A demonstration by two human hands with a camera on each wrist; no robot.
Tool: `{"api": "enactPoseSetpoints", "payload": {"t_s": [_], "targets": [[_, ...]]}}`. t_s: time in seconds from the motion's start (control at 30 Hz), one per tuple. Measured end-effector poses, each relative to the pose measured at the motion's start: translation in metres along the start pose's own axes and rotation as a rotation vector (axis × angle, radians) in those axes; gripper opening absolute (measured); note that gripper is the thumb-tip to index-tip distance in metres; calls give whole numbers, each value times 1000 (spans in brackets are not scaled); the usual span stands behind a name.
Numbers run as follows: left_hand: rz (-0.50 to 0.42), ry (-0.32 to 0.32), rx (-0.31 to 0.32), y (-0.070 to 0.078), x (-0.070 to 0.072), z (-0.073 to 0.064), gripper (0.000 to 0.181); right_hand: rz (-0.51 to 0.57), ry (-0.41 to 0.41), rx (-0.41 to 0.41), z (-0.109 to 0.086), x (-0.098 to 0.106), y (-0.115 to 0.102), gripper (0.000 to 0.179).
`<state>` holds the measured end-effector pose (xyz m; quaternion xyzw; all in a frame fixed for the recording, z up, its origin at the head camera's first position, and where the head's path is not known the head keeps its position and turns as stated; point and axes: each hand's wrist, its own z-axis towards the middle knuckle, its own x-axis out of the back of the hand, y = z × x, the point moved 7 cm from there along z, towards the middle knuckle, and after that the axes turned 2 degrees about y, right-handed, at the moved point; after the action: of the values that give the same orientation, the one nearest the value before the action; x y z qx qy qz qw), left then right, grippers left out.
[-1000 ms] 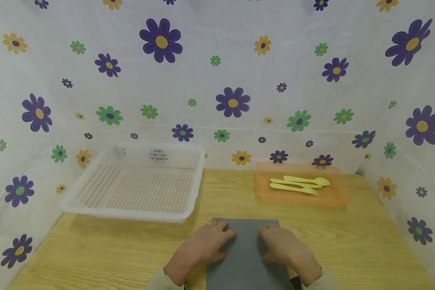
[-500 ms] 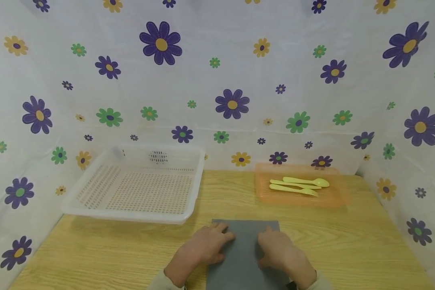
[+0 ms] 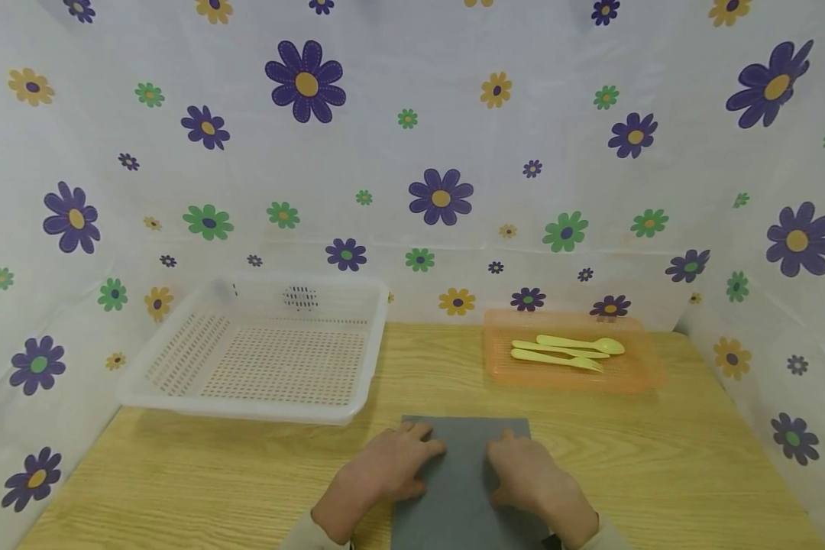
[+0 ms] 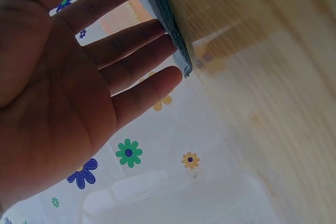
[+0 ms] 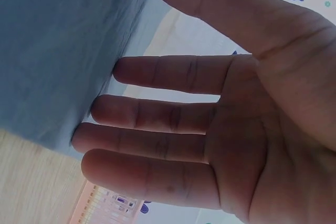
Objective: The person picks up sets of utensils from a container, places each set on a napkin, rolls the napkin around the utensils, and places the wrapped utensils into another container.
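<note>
A grey-blue flat sheet, seemingly folded cloth (image 3: 462,481), lies on the table at the front middle. My left hand (image 3: 388,464) rests on its left side, fingertips touching the surface. On the right side of the sheet, my right hand (image 3: 532,475) touches it with its fingertips. In the left wrist view the left hand's fingers (image 4: 131,66) are spread and fairly straight, meeting the sheet's edge (image 4: 165,19). Straight fingers (image 5: 157,114) of the right hand press against the sheet (image 5: 58,51) in the right wrist view. Neither hand grips anything.
A white perforated basket (image 3: 357,409) stands at the back left of the wooden table (image 3: 213,473). At the back right, an orange tray (image 3: 642,374) holds a yellow spoon (image 3: 612,346), fork (image 3: 557,357) and knife (image 3: 522,344). A flowered curtain (image 3: 371,137) encloses the table.
My right hand has shifted slightly left on the sheet since a second ago. The left hand and the sheet look nearly unmoved. The head view has tilted slightly.
</note>
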<state>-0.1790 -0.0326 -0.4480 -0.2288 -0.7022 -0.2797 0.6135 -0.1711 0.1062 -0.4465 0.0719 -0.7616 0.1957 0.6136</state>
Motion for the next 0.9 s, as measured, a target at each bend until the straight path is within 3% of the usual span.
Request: {"api": "enactPoseSetpoints", "payload": {"t_s": [0.9], "targets": [[-1,1,-4,0,0,0,52,-10,-9,3,1,-4,0,41]]}}
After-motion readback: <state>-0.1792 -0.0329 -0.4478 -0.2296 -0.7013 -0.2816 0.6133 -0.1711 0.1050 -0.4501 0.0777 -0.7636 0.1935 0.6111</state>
